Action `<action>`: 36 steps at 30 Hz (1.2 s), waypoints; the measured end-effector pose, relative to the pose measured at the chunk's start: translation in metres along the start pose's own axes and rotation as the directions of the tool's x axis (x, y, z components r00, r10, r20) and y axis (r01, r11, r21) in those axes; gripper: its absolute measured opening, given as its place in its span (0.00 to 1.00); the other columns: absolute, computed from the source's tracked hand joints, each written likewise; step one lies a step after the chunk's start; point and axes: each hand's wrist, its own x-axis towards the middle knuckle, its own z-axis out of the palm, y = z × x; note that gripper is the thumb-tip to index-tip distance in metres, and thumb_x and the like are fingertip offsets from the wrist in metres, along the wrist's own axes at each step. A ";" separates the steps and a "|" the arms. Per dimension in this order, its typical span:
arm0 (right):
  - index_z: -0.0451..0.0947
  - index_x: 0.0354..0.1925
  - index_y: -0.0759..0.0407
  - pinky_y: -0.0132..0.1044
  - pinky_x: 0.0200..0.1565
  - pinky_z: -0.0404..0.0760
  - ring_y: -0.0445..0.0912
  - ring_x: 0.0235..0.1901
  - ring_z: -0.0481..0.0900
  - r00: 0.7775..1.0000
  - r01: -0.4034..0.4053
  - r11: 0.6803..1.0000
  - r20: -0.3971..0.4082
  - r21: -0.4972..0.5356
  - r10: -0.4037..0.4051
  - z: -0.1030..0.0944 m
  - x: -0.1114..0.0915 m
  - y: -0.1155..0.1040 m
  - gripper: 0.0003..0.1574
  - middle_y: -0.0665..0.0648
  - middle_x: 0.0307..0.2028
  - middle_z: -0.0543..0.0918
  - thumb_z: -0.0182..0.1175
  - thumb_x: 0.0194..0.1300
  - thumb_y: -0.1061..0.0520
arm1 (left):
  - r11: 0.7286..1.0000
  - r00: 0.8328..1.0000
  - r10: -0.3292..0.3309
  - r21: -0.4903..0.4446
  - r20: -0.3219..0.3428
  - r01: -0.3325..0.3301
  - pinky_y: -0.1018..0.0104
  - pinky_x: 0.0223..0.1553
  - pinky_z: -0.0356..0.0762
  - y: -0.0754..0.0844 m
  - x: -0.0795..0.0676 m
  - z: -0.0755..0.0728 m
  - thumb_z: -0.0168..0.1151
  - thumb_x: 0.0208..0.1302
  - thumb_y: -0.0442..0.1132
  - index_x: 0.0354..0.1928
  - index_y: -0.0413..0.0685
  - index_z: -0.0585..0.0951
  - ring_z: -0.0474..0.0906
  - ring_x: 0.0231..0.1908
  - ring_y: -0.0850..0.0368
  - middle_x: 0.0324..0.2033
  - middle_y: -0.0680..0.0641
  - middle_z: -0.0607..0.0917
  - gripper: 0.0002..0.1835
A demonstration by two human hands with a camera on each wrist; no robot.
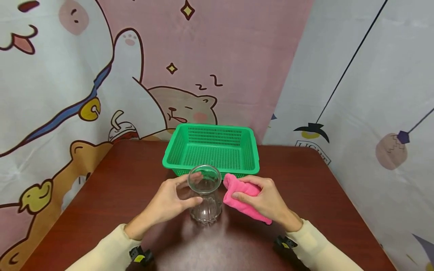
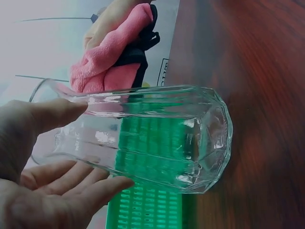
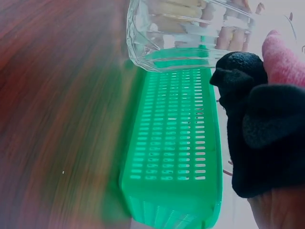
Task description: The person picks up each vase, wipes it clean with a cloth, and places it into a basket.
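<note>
A clear glass vase (image 1: 207, 209) with a flared rim and faceted lower body is upright near the middle of the table, in front of the basket. My left hand (image 1: 167, 201) holds it around the narrow neck, thumb on the near side and fingers behind; in the left wrist view its fingers (image 2: 90, 188) lie along the glass. Just right of the rim, my right hand (image 1: 268, 197) grips a bunched pink cloth (image 1: 245, 195). The cloth's black side (image 3: 271, 129) shows in the right wrist view, covering most of that hand's fingers.
Behind the vase stands a green perforated plastic basket (image 1: 211, 150) on the dark reddish-brown wooden table (image 1: 118, 180). A cartoon-printed curtain (image 1: 234, 67) hangs behind the table and along its sides.
</note>
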 end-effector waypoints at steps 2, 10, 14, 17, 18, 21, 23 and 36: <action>0.96 0.55 0.46 0.36 0.32 0.89 0.41 0.32 0.88 1.000 0.003 1.000 0.002 0.006 -0.003 0.001 0.000 0.000 0.22 0.48 0.39 0.95 0.90 0.64 0.53 | 0.999 1.000 0.022 0.025 0.021 -0.022 0.55 0.75 0.86 -0.001 0.001 -0.002 0.85 0.70 0.35 0.82 0.44 0.80 0.89 0.73 0.41 0.73 0.40 0.90 0.40; 0.95 0.55 0.47 0.35 0.32 0.89 0.40 0.32 0.87 0.999 0.029 0.999 0.023 0.037 -0.030 0.006 0.000 0.001 0.20 0.48 0.39 0.96 0.89 0.66 0.54 | 0.995 0.991 0.098 0.012 0.089 -0.099 0.37 0.81 0.76 -0.005 0.002 -0.005 0.76 0.76 0.27 0.86 0.40 0.73 0.81 0.80 0.35 0.77 0.38 0.86 0.40; 0.95 0.55 0.47 0.34 0.32 0.89 0.39 0.32 0.88 0.999 0.040 0.998 0.035 0.045 -0.041 0.008 0.001 0.001 0.20 0.48 0.39 0.96 0.89 0.66 0.54 | 0.991 0.987 0.122 0.044 0.102 -0.127 0.33 0.80 0.76 -0.005 -0.002 -0.005 0.73 0.79 0.27 0.90 0.42 0.66 0.80 0.81 0.31 0.79 0.38 0.84 0.43; 0.95 0.55 0.47 0.34 0.32 0.88 0.39 0.32 0.87 0.998 0.045 0.998 0.037 0.045 -0.047 0.009 0.000 0.001 0.21 0.48 0.39 0.96 0.89 0.66 0.54 | 0.989 0.989 0.109 0.093 0.100 -0.118 0.32 0.78 0.78 -0.003 -0.006 -0.005 0.73 0.80 0.30 0.94 0.49 0.57 0.79 0.81 0.33 0.83 0.40 0.81 0.50; 0.95 0.55 0.47 0.35 0.32 0.88 0.39 0.32 0.87 0.998 0.047 0.998 0.036 0.043 -0.049 0.009 0.000 0.001 0.21 0.48 0.39 0.96 0.89 0.66 0.54 | 0.988 0.990 0.103 0.107 0.097 -0.113 0.32 0.78 0.78 -0.001 -0.007 -0.004 0.74 0.80 0.32 0.95 0.51 0.54 0.80 0.81 0.34 0.84 0.40 0.79 0.52; 0.95 0.55 0.47 0.35 0.31 0.88 0.40 0.32 0.87 0.998 0.049 0.998 0.030 0.032 -0.050 0.008 0.001 0.000 0.21 0.48 0.39 0.95 0.89 0.65 0.54 | 0.985 0.994 0.091 0.142 0.064 -0.100 0.36 0.76 0.82 0.003 -0.009 -0.002 0.80 0.77 0.37 0.97 0.56 0.48 0.81 0.81 0.36 0.86 0.41 0.76 0.60; 0.95 0.55 0.47 0.35 0.32 0.89 0.40 0.33 0.87 0.999 0.048 0.999 0.025 0.022 -0.049 0.007 0.001 0.000 0.21 0.48 0.39 0.95 0.90 0.65 0.53 | 0.979 0.993 0.111 0.168 0.038 -0.116 0.38 0.76 0.82 0.006 -0.008 0.000 0.83 0.74 0.39 0.97 0.55 0.47 0.80 0.81 0.38 0.87 0.41 0.74 0.64; 0.95 0.56 0.47 0.35 0.33 0.88 0.39 0.34 0.87 0.998 0.058 0.998 0.014 0.014 -0.058 0.013 0.003 -0.002 0.23 0.48 0.42 0.96 0.90 0.64 0.53 | 0.894 0.971 0.238 0.388 0.006 -0.222 0.45 0.69 0.89 0.024 0.003 0.009 0.89 0.67 0.41 0.95 0.51 0.54 0.86 0.73 0.45 0.84 0.42 0.72 0.65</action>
